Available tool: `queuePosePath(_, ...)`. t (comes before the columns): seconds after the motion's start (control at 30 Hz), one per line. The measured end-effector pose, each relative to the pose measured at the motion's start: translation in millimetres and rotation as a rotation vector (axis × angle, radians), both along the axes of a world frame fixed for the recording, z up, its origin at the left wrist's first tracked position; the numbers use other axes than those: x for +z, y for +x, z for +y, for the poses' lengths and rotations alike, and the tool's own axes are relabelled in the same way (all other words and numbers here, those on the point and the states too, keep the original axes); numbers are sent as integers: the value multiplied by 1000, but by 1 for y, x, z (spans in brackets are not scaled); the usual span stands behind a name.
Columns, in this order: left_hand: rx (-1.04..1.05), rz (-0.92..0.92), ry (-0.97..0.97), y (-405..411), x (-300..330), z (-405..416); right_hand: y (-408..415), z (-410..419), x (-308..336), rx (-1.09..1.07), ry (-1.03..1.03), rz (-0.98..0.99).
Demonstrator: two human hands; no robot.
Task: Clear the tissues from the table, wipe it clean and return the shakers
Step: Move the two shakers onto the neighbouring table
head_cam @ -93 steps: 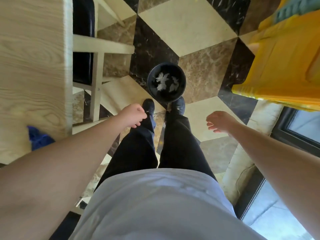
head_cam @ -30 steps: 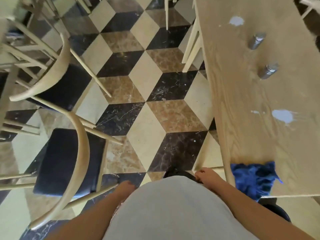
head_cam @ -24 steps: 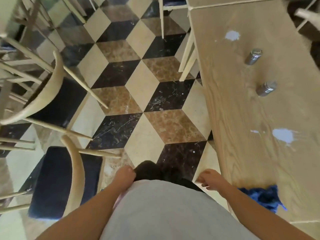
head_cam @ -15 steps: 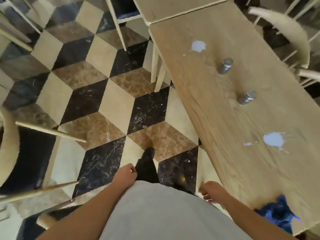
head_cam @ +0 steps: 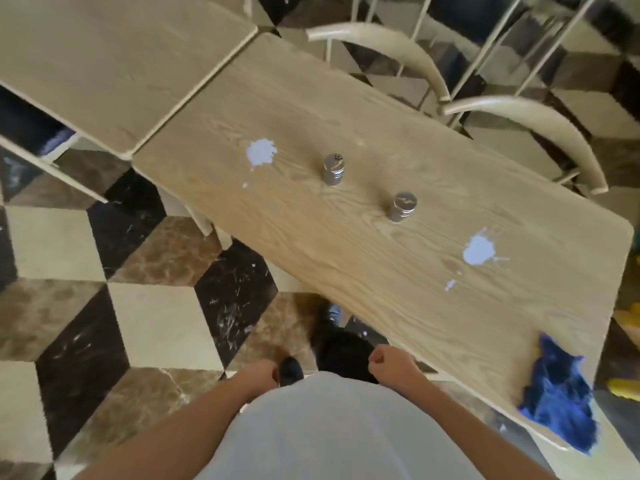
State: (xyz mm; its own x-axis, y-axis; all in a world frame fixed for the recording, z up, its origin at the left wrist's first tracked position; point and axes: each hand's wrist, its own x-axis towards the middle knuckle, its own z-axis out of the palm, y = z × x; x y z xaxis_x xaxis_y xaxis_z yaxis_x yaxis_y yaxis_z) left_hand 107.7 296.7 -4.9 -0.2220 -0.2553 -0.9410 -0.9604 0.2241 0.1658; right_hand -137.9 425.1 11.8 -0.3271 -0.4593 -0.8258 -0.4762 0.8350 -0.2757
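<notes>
The light wooden table point(head_cam: 346, 268) runs from the upper left to the lower right. Two metal shakers stand upright near its middle, one further off point(head_cam: 334, 169) and one closer point(head_cam: 401, 206). White splashes lie on the wood, one at the far left point(head_cam: 260, 152) and one at the right point(head_cam: 479, 250). A crumpled blue cloth point(head_cam: 557, 393) lies on the near right corner, hanging over the edge. My left hand point(head_cam: 259, 374) hangs by my waist, fingers loose, holding nothing. My right hand point(head_cam: 384, 363) is curled into a fist just short of the table edge, holding nothing.
A second wooden table point(head_cam: 121, 64) butts against the far end. Two curved-back chairs point(head_cam: 415, 53) point(head_cam: 540, 126) stand along the far side. Patterned tile floor point(head_cam: 156, 313) lies to my left. Yellow objects point(head_cam: 623, 388) show past the table's right end.
I have turned from the bin on the floor toward the table, which now fills the centre of view. My right hand has closed from relaxed into a fist.
</notes>
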Motion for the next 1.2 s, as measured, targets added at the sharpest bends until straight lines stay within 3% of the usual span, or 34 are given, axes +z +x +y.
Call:
queuePosePath(0.07, -69, 3, -38, -23, -4, -36, -14, -24, -8, -43, 20, -39)
queuePosePath(0.23, 83, 143, -293, -110, 27, -153, -70, -110, -9, -418, -160, -12)
queuePosePath(0.37, 194, 262, -523, -198, 47, -230, -121, -170, 10, -577, -268, 152)
queuePosePath(0.5, 227, 320, -637, -267, 41, -274, -153, -211, 11, -510, -375, 283)
queuePosePath(0.63, 28, 244, -576, -306, 24, -284, -173, -226, -1, -356, -336, 321)
queuePosePath(0.73, -65, 273, -604, -305, 14, -284, -177, -227, -12, -305, -332, 270)
queuePosePath(1.2, 253, 371, -551, -175, 42, -227, -162, -218, -10, -321, -325, 248)
